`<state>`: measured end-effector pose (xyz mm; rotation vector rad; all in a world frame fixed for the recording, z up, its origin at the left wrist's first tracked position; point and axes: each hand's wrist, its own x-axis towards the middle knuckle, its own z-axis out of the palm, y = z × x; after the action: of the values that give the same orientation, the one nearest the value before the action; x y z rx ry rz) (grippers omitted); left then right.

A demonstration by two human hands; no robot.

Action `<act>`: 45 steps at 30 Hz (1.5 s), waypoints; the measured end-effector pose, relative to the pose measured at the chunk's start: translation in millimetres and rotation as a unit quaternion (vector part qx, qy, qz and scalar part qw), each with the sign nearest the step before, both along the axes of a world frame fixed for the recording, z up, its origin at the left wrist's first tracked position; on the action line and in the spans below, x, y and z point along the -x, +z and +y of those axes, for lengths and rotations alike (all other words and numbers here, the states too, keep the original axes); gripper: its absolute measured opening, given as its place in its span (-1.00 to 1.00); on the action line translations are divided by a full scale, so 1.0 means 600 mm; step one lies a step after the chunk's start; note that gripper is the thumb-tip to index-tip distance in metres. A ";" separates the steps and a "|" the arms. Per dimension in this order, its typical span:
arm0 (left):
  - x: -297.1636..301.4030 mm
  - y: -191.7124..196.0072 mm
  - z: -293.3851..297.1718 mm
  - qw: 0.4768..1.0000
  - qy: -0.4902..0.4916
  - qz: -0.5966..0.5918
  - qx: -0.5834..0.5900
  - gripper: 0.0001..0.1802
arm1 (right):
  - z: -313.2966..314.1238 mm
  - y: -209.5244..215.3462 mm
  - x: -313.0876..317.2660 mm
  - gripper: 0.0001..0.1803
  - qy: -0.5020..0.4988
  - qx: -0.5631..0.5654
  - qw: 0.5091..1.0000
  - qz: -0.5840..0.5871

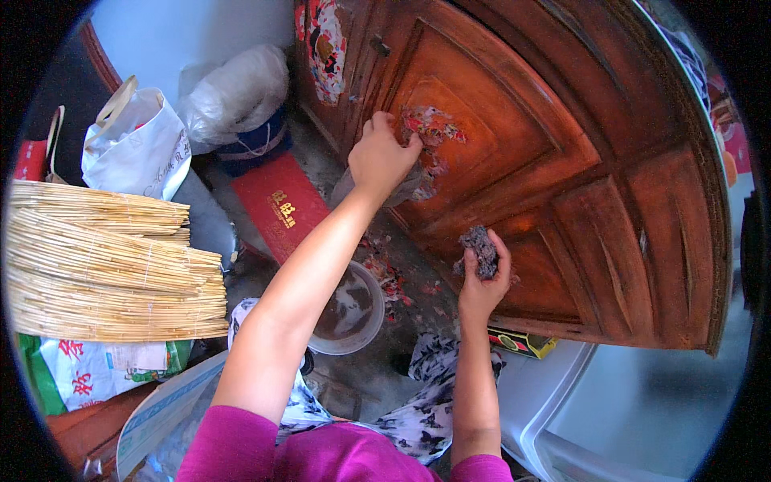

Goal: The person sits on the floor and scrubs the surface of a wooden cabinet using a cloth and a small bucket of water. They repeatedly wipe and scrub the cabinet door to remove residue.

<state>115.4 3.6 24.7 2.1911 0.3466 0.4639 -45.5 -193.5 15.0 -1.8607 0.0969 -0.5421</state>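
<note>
Plainly, the right hand (484,291) pinches a dark grey, matted fibrous pad (480,246) between thumb and fingers; the left hand (381,158), fingers bent, is at a ragged red-and-white paper patch (434,126), though whether it grips anything I cannot tell. Light, grain-following strokes would probably spare the reddish-brown carved wooden door (514,76), which is before the person, panelled face toward them, long axis seemingly running upper left to lower right.

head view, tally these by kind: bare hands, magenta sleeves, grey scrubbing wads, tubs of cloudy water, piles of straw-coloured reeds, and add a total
Bare hands: 2 (left hand, right hand)
Magenta sleeves: 2 (left sleeve, right sleeve)
Grey scrubbing wad: 1
Tub of cloudy water: 1
Pile of straw-coloured reeds: 1
Total: 7
</note>
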 end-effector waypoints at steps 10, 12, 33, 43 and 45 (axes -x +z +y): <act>-0.077 -0.051 0.001 0.994 0.074 0.072 0.035 -0.70 | -0.053 -0.026 0.004 -0.57 -0.012 -0.123 0.991 0.053; -0.075 -0.087 0.017 0.991 0.064 0.111 0.027 -0.67 | -0.056 -0.017 0.000 -0.56 -0.006 -0.127 0.990 0.055; -0.040 -0.042 -0.027 0.997 -0.049 -0.059 -0.019 -0.38 | -0.093 -0.020 0.008 -0.55 0.019 -0.194 0.978 0.073; -0.030 -0.028 -0.067 0.997 0.004 -0.075 -0.010 -0.54 | -0.098 -0.007 0.018 -0.55 0.030 -0.220 0.970 0.094; -0.015 -0.025 -0.079 0.994 -0.023 -0.103 0.002 -0.55 | -0.103 -0.005 0.019 -0.55 0.040 -0.225 0.969 0.089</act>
<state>124.6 -43.6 9.5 2.1189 0.1849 0.6578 -56.9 -255.4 12.0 -1.4560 0.2438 -0.2666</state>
